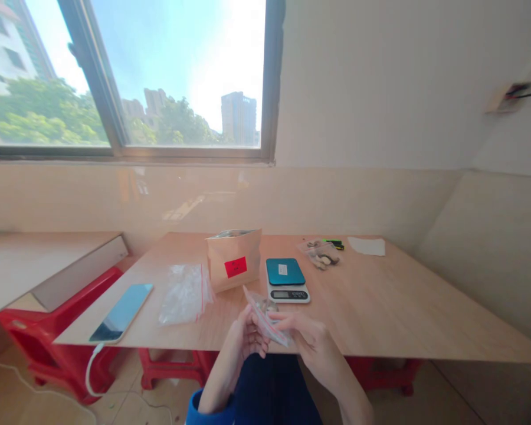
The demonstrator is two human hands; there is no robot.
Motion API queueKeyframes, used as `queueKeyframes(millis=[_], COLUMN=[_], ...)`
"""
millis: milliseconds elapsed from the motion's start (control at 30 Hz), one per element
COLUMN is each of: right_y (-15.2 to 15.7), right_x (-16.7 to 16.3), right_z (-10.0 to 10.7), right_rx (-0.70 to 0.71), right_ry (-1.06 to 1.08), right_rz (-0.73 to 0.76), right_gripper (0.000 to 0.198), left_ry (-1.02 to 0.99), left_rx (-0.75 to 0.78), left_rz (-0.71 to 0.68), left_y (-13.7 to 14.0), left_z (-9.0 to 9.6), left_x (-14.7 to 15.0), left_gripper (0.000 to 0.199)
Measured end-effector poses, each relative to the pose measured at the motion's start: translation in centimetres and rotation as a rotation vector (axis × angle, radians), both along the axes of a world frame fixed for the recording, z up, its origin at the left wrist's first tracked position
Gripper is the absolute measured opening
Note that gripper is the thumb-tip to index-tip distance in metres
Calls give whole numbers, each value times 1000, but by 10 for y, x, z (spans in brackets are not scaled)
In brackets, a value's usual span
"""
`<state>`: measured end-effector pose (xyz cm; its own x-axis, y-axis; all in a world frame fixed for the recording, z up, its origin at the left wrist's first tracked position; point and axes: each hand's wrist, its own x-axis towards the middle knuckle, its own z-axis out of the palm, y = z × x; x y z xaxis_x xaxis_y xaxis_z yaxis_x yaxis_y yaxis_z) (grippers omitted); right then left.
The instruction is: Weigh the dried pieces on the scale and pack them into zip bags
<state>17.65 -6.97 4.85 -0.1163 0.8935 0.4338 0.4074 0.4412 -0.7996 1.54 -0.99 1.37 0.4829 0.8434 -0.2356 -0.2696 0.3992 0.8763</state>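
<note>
At the bottom centre of the frame, a blue sleeve (207,411) and dark trousers (272,392) show nearest the camera. Just above them the left hand (250,335) has its fingers curled under and around the left side of a small clear bag (262,317) with a red-edged strip, and the right hand (308,335) grips its right side between thumb and fingers. The bag, tilted above the near edge of the bench (407,307), holds some greyish-brown pieces — too small to identify.

Under the bench, red stools (172,367) show at the lower centre. At the lower left a phone (121,313) lies with a white cable (89,372) at its near end, and a red chair (57,330) stands beyond the bench's left edge. To the right of the phone lie clear plastic bags (181,294) with a red strip.

Farther in, at the centre, a kitchen scale (287,273) with a teal top stands just right of an upright brown paper pouch (219,268) bearing a red label (236,267). Right of centre, another clear bag of sliced pieces (323,257) lies near a green-and-black tool (335,244) and a white sheet (367,246). Behind everything is the wall (363,88), with a window (181,65) at the upper left — trees and buildings outside.
</note>
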Motion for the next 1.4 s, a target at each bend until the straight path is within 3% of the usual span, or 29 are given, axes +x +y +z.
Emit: queueKeyframes(millis=[167, 233, 367, 667, 733, 900, 967, 1167, 1400], right_y=[-1, 0, -2, -20, -18, 3, 10, 13, 15], right_x=[0, -1, -4, -1, -5, -26, -31, -32, -31], right_z=[-4, -3, 0, 12, 11, -5, -12, -22, -22], right_rx=[-10, -8, -5, -173, -152, 28, 85, 72, -106], right_ry=[26, 14, -16, -117, -104, -252, -327, -359, -203], right_rz=[-55, -57, -24, 64, 13, -380, -472, -415, -413], right_gripper=[28, 30, 33, 30, 28, 8, 5, 3, 12], left_ry=[358, 404, 376, 257, 248, 311, 359, 480, 611], left_rx=[156, 144, 170, 331, 379, 492, 544, 662, 708], left_rz=[116, 55, -55, 165, 180, 165, 170, 200, 149], left_y=[5, 5, 5, 9, 7, -1, -2, -7, -13], left_z=[-7, -7, -8, -9, -5, 0, 0, 6, 13], left_x=[-8, -10, -12, -15, -14, -8, -6, -4, -4], left_gripper=[68, 71, 66, 44, 41, 38, 37, 34, 33])
